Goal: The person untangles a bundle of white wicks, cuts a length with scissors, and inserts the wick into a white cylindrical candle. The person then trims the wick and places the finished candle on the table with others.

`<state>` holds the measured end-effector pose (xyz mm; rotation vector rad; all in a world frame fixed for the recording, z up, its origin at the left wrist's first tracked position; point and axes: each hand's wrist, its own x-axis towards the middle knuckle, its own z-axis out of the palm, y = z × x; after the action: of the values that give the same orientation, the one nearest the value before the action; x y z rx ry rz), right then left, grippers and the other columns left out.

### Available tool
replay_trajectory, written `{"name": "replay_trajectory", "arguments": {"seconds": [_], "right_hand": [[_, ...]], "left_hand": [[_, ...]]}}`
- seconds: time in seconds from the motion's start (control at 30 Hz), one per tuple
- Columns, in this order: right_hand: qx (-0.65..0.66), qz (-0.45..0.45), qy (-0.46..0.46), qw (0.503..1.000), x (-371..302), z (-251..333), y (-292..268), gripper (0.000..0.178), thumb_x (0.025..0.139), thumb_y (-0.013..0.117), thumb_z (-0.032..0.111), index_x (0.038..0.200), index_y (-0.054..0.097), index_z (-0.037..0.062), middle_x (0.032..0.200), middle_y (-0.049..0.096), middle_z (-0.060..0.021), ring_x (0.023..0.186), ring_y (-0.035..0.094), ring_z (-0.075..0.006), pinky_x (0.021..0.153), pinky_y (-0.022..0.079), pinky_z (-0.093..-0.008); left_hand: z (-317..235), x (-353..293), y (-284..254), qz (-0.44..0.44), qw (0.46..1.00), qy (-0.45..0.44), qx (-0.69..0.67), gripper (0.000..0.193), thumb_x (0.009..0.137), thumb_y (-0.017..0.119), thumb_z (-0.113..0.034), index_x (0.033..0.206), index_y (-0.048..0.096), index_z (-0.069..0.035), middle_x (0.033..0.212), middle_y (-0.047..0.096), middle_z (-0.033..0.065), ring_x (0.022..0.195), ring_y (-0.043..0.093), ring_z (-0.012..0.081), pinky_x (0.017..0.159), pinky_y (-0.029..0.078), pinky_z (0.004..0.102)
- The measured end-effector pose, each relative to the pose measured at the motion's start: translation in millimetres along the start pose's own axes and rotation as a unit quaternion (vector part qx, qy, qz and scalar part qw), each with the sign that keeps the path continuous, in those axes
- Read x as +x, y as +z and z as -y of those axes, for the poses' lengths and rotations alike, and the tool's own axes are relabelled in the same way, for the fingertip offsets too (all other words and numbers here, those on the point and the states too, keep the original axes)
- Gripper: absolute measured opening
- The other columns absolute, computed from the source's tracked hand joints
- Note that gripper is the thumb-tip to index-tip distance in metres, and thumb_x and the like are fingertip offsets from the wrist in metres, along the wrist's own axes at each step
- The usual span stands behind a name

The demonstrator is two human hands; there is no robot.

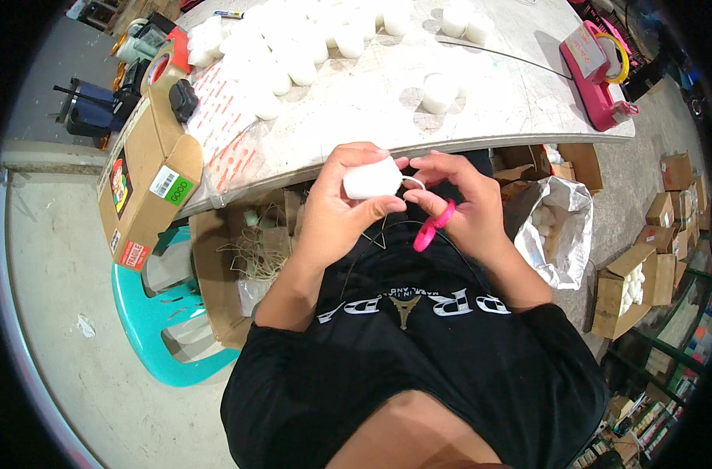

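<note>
Just off the table's front edge, my left hand [336, 195] is closed round a short white candle-like cylinder [371, 180], tilted on its side. From its right end comes a thin white cord [413, 181]. My right hand [464, 195] has thumb and fingers pinched at this cord, close to the cylinder's end. A pink loop-handled tool [426, 234], perhaps small scissors, hangs from the right hand's fingers; its blades do not show. Similar white cylinders [439, 94] stand on the white table [356, 117], many grouped at the far left.
A pink tape dispenser [594, 82] stands at the table's right end. At left are a cardboard box [148, 172] and a tape roll [164, 66]. Below sit a teal chair [148, 336], a carton with tangled cord [219, 273] and a white-lined bag [571, 234].
</note>
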<state>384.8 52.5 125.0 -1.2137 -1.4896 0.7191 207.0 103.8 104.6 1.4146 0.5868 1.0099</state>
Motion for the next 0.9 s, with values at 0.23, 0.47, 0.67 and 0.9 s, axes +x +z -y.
{"name": "replay_trajectory", "arguments": {"seconds": [0.23,0.47,0.67,0.9], "right_hand": [[-0.007,-0.005,-0.044,0.999,-4,-23,-8,0.018,0.077,0.069,0.001,0.094,0.065,0.0021,0.088,0.066,-0.0071,0.086,0.062,-0.0167,0.098,0.041,-0.041],[-0.037,-0.026,-0.035,0.998,-2,-13,-6,0.013,0.079,0.066,0.003,0.092,0.068,0.0032,0.087,0.067,-0.0087,0.085,0.063,-0.0188,0.096,0.042,-0.0419],[-0.049,-0.007,-0.058,0.997,-4,-20,4,0.016,0.076,0.071,0.007,0.092,0.067,0.0059,0.084,0.066,-0.0065,0.079,0.064,-0.0209,0.084,0.047,-0.035],[-0.054,-0.001,-0.039,0.998,1,-15,-1,0.028,0.078,0.069,0.006,0.105,0.064,0.0064,0.088,0.064,-0.0084,0.08,0.063,-0.0225,0.07,0.049,-0.0297]], "left_hand": [[-19,3,-8,-0.02,0.979,-0.128,-0.155,0.041,0.085,0.061,0.0,0.121,0.04,-0.001,0.114,0.052,0.0144,0.111,0.055,0.0243,0.089,0.048,0.0305],[-10,4,-4,-0.016,0.994,-0.033,-0.102,0.05,0.08,0.065,0.004,0.12,0.037,-0.002,0.118,0.055,0.0179,0.112,0.055,0.0245,0.091,0.047,0.0317],[-1,-1,7,-0.03,0.996,0.008,-0.089,0.043,0.079,0.069,-0.001,0.115,0.045,-0.003,0.113,0.058,0.0154,0.107,0.056,0.0193,0.089,0.048,0.0306],[6,-7,6,-0.015,0.989,-0.072,0.131,0.022,0.086,0.065,-0.017,0.102,0.056,-0.005,0.092,0.059,0.007,0.083,0.054,0.0084,0.07,0.044,0.024]]}}
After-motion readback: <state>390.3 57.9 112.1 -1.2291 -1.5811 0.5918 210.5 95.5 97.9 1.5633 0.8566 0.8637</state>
